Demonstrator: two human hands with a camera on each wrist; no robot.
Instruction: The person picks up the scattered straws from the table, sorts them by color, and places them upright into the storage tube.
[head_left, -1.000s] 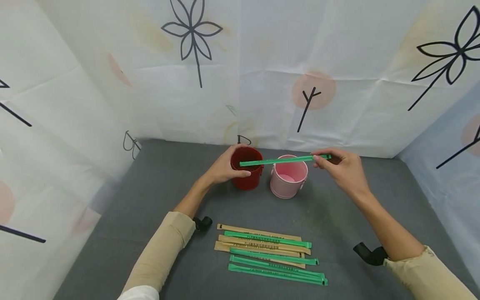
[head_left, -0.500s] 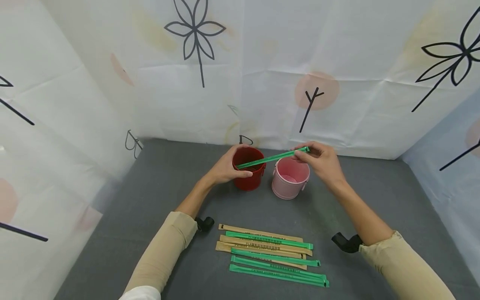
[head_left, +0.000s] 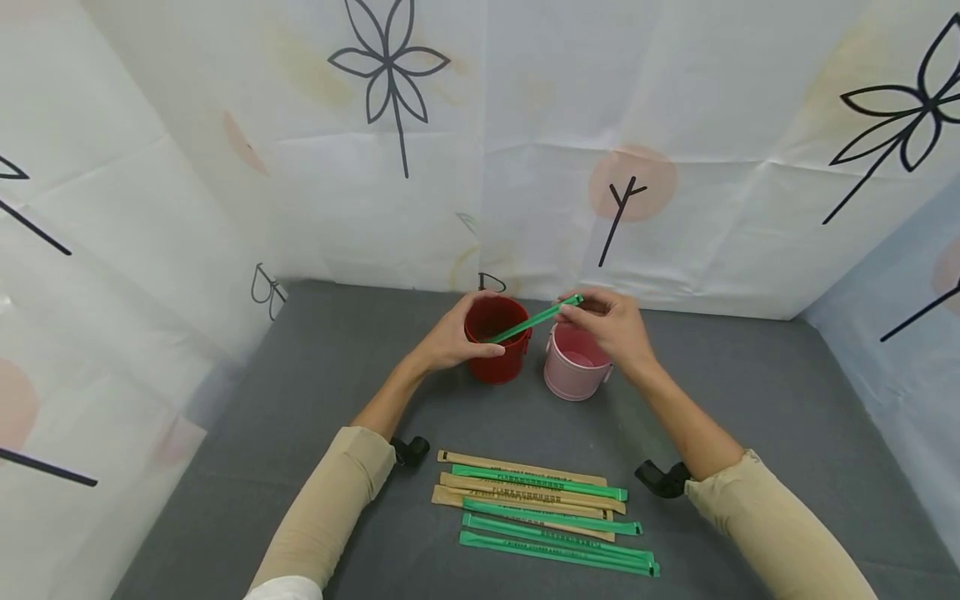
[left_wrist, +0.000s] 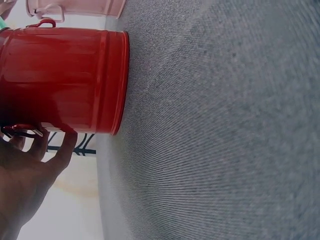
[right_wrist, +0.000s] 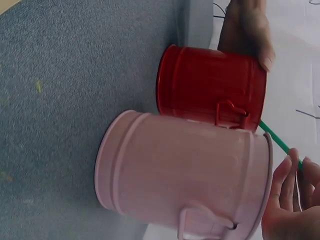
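Observation:
My left hand (head_left: pixel 447 335) grips the small red bucket (head_left: pixel 497 368) by its side, with the thumb over the near rim. Between thumb and fingers of my right hand (head_left: pixel 613 331) is one end of a thin green wrapped straw (head_left: pixel 536 318). The straw slants down to the left, its lower end inside the red bucket's mouth. Under the right hand stands a pink bucket (head_left: pixel 572 377), upright and partly covered by that hand. In the right wrist view the green straw (right_wrist: pixel 278 141) passes behind the pink bucket's rim to the red bucket (right_wrist: pixel 210 85).
Nearer to me, several green wrapped straws (head_left: pixel 555 546) and tan wrapped straws (head_left: pixel 517 462) lie side by side on the grey tabletop (head_left: pixel 360 517). White cloth (head_left: pixel 540 108) with printed flowers rises behind the buckets and at both sides.
My right hand has moved left, bringing the green straw from nearly level above both buckets to a slant with its lower end in the red bucket. The left hand keeps its place.

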